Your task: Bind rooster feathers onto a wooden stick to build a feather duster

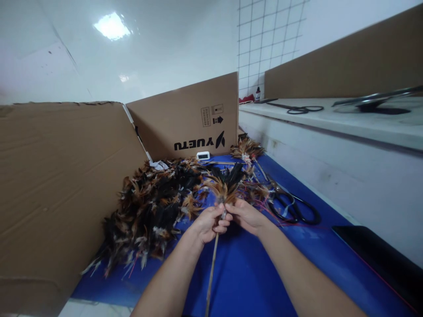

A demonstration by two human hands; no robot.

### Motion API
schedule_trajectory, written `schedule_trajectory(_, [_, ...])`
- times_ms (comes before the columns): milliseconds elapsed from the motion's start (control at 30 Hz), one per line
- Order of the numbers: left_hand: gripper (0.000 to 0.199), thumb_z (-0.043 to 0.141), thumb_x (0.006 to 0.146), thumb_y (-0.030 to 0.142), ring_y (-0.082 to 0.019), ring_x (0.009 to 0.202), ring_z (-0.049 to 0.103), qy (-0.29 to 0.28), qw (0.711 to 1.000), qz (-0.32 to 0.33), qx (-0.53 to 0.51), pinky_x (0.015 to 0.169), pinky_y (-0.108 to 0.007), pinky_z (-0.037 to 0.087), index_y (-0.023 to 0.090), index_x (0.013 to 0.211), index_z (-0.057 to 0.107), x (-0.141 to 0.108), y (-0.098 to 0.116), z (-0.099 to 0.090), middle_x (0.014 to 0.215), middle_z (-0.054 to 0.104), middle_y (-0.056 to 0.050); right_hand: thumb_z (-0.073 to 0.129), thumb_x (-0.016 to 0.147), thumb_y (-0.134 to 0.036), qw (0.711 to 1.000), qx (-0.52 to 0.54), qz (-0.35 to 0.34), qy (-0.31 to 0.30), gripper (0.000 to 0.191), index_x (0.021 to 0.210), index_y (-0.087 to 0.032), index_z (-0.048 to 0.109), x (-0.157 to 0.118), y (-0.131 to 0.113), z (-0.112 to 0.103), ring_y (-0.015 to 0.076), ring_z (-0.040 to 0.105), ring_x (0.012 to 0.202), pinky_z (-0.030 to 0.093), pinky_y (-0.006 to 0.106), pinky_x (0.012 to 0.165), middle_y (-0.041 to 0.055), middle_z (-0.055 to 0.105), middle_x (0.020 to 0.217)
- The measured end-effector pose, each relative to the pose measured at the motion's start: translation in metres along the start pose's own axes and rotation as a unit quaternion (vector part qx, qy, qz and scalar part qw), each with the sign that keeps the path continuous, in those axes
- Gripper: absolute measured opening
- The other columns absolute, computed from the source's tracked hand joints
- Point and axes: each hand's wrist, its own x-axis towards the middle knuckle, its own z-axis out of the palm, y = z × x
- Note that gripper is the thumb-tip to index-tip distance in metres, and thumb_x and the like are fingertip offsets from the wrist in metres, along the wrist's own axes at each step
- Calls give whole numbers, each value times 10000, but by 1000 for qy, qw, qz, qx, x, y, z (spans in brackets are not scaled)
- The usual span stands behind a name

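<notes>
A thin stick points down from my hands over the blue surface. At its top is a fan of brown and black feathers. My left hand is closed round the stick just below the feathers. The fingertips of my right hand pinch the base of the feathers, touching my left hand. A large pile of loose brown and black feathers lies to the left. Another feather bundle rests at the back right.
Black-handled scissors lie right of my hands, near pink threads. A small white digital device stands at the back before a cardboard panel. A black flat object is at right. More scissors lie on the white ledge.
</notes>
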Motion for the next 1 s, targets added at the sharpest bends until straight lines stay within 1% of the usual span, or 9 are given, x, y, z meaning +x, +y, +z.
schedule_trajectory(167, [236,566,767,315,3,429,294,5,1000,-8,27,347,-93,117,112,837,467,-2,1,2,636,391,8,716,612,-362,1000,-21,-4,5,289,767,-133,633,0,0,-1,106,506,577,416,247,615,3,579,596])
schedule_trajectory(333, [261,587,747,335,5,418,240,11,999,-15,46,358,-104,88,126,814,445,-1,1,2,600,316,44,734,562,-419,997,-62,-4,38,337,703,-135,620,2,2,-4,143,536,648,418,278,651,30,606,647])
schedule_trajectory(467, [268,585,744,344,4,411,212,19,998,-21,56,364,-111,85,133,774,423,1,-1,1,582,268,62,729,577,-410,997,-70,-7,33,313,647,-135,595,4,5,-7,134,515,627,415,284,655,16,584,615])
schedule_trajectory(567, [244,565,757,325,3,402,201,23,998,-21,49,368,-114,82,146,749,399,3,-3,0,572,252,68,713,599,-412,997,-74,-5,35,308,620,-140,571,5,8,-9,125,499,626,415,283,659,8,571,625])
schedule_trajectory(767, [191,492,798,278,-1,378,193,42,999,-15,28,365,-119,88,164,714,364,6,-6,-2,548,273,66,684,640,-408,996,-84,13,40,280,667,-153,573,4,7,-6,126,501,652,422,277,665,0,567,650])
schedule_trajectory(833, [175,464,812,271,-1,372,185,40,999,-13,25,364,-121,85,161,712,371,7,-8,-3,537,269,68,687,627,-422,993,-97,21,68,293,648,-158,562,4,6,-3,128,510,646,435,286,667,-7,563,636])
schedule_trajectory(900, [159,425,830,259,-2,365,174,44,999,-13,23,364,-125,80,156,716,384,9,-9,-5,526,265,70,679,620,-444,984,-131,28,114,311,633,-160,554,5,5,-3,139,529,648,452,301,664,-3,571,636])
schedule_trajectory(967, [154,386,842,243,-4,358,166,62,998,-19,22,365,-130,76,152,718,391,11,-11,-6,515,261,73,650,637,-459,966,-200,28,162,310,669,-161,569,7,4,-6,163,555,680,465,316,655,20,596,671])
schedule_trajectory(1000, [154,374,845,236,-4,355,164,73,997,-24,22,366,-133,74,152,718,392,13,-11,-7,510,261,74,634,648,-458,951,-245,18,190,307,702,-161,579,8,4,-9,178,565,697,470,322,646,33,607,691])
